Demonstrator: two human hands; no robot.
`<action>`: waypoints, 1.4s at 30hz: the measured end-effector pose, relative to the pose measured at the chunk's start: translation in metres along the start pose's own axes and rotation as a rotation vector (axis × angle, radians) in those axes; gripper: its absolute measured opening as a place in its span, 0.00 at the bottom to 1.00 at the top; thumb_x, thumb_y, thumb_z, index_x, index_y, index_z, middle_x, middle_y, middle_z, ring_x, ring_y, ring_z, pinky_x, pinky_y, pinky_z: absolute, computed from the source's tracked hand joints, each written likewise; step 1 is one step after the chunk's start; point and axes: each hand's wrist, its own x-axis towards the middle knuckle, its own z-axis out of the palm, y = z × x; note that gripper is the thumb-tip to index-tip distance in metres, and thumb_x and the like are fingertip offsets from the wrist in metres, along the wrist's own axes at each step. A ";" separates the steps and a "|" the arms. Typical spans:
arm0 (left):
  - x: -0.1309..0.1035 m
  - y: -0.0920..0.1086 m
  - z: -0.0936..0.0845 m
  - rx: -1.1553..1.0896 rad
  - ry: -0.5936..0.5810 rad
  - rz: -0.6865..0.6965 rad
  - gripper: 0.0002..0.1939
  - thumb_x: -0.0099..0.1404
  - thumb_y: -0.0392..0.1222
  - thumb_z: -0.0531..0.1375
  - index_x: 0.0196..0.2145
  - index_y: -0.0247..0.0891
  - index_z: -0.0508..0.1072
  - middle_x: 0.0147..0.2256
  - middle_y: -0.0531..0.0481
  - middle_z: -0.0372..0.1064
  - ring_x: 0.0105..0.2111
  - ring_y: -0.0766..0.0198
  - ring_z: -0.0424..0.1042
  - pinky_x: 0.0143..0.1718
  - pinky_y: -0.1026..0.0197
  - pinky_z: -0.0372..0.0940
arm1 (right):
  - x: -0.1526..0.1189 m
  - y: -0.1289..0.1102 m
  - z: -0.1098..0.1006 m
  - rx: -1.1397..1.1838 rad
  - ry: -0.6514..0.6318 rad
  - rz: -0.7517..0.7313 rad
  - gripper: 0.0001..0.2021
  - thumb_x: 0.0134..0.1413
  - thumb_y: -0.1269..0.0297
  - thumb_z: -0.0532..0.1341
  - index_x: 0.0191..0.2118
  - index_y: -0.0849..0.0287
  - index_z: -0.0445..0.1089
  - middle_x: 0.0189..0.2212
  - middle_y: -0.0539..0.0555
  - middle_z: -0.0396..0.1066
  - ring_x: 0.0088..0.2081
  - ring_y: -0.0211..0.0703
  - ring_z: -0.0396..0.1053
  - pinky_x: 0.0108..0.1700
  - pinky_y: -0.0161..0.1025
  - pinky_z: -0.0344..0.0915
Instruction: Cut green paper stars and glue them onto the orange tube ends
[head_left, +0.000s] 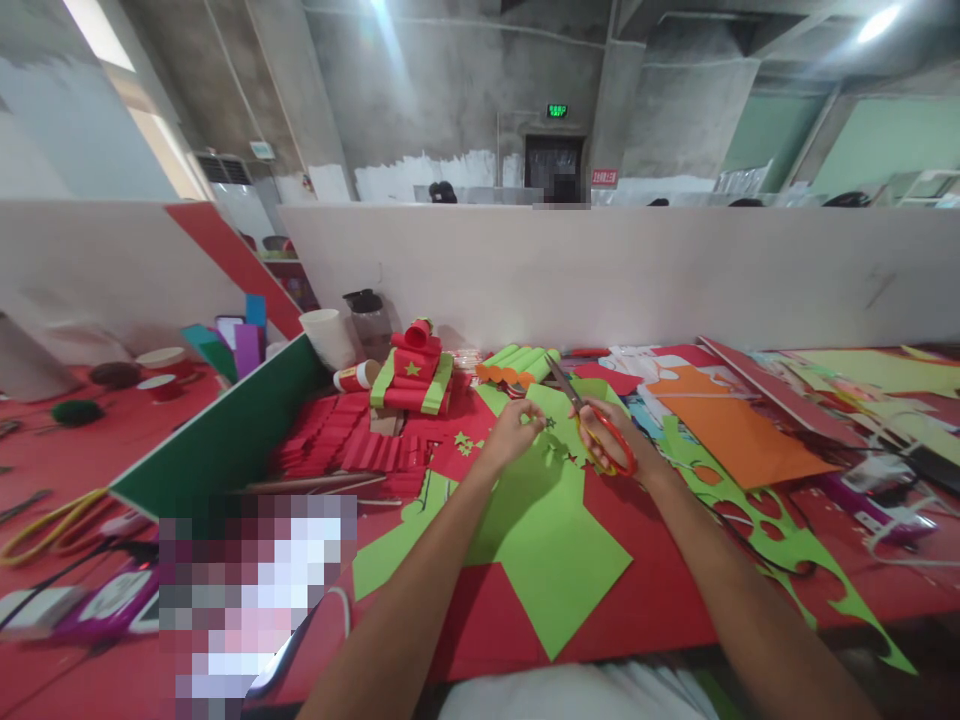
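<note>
My right hand [609,432] is closed round the red and yellow handles of a pair of scissors [559,378], whose blades point up and to the left. Left of it, my left hand [516,430] has its fingertips pinched together; anything between them is too small to make out. Under both hands lie overlapping sheets of light green paper [559,570]. Small cut scraps and stars are scattered on the green paper near the fingers. A cluster of small green paper stars [463,442] rests on red paper beside my left hand.
Behind my left hand stands a red and green paper model [412,375] with a star. Folded red strips [322,435] lie left of it. Green paper rolls [517,362] sit at the back. On the right are orange sheets [739,435] and cut-out green scraps [787,550]. A green board [225,430] stands left.
</note>
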 end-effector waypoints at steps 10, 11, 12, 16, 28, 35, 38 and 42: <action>-0.002 -0.010 -0.001 0.100 -0.073 -0.120 0.04 0.59 0.38 0.62 0.28 0.37 0.71 0.29 0.52 0.68 0.31 0.64 0.67 0.38 0.62 0.63 | 0.003 -0.002 -0.022 -0.071 0.207 -0.003 0.28 0.52 0.34 0.60 0.43 0.56 0.68 0.19 0.44 0.64 0.14 0.32 0.58 0.12 0.28 0.58; -0.002 -0.012 -0.001 0.091 -0.088 -0.139 0.04 0.59 0.39 0.62 0.29 0.37 0.71 0.26 0.54 0.66 0.27 0.66 0.64 0.33 0.63 0.62 | 0.005 0.000 -0.025 -0.111 0.232 -0.002 0.28 0.50 0.35 0.62 0.44 0.56 0.68 0.20 0.46 0.66 0.15 0.33 0.60 0.13 0.29 0.60; -0.002 -0.014 0.000 0.080 -0.103 -0.158 0.05 0.59 0.40 0.62 0.29 0.37 0.71 0.23 0.55 0.64 0.23 0.68 0.62 0.29 0.64 0.60 | 0.006 0.003 -0.028 -0.152 0.259 -0.002 0.29 0.50 0.36 0.63 0.45 0.56 0.69 0.21 0.47 0.69 0.15 0.33 0.61 0.13 0.30 0.61; -0.002 -0.018 0.002 0.009 -0.146 -0.190 0.06 0.58 0.42 0.62 0.29 0.37 0.71 0.19 0.58 0.59 0.18 0.70 0.56 0.23 0.66 0.53 | 0.010 0.013 -0.040 -0.319 0.358 -0.015 0.28 0.52 0.37 0.62 0.49 0.55 0.70 0.28 0.53 0.77 0.18 0.37 0.65 0.18 0.34 0.66; -0.009 0.005 0.008 -0.245 -0.236 -0.094 0.10 0.57 0.46 0.67 0.29 0.37 0.73 0.30 0.48 0.73 0.30 0.63 0.69 0.34 0.60 0.61 | 0.015 0.029 -0.051 -0.420 0.369 0.042 0.24 0.54 0.47 0.64 0.53 0.52 0.69 0.32 0.54 0.78 0.23 0.43 0.72 0.24 0.37 0.66; -0.015 0.010 0.012 -0.304 -0.224 -0.128 0.13 0.55 0.49 0.69 0.28 0.37 0.75 0.28 0.49 0.73 0.28 0.63 0.68 0.32 0.60 0.61 | 0.014 0.024 -0.050 -0.345 0.353 0.020 0.27 0.53 0.40 0.62 0.50 0.54 0.68 0.32 0.54 0.78 0.22 0.41 0.71 0.22 0.37 0.68; -0.013 0.006 0.016 -0.328 -0.221 -0.132 0.14 0.54 0.49 0.70 0.28 0.36 0.74 0.26 0.49 0.72 0.26 0.65 0.67 0.29 0.61 0.60 | 0.013 0.019 -0.050 -0.284 0.385 -0.031 0.29 0.52 0.36 0.61 0.49 0.56 0.67 0.32 0.55 0.78 0.22 0.41 0.71 0.23 0.36 0.70; -0.008 0.007 0.017 -0.381 -0.201 -0.107 0.15 0.51 0.49 0.70 0.27 0.35 0.71 0.26 0.50 0.70 0.27 0.66 0.67 0.30 0.63 0.60 | 0.011 0.012 -0.055 -0.141 0.551 -0.176 0.28 0.52 0.36 0.61 0.46 0.56 0.66 0.31 0.55 0.78 0.20 0.37 0.68 0.20 0.34 0.68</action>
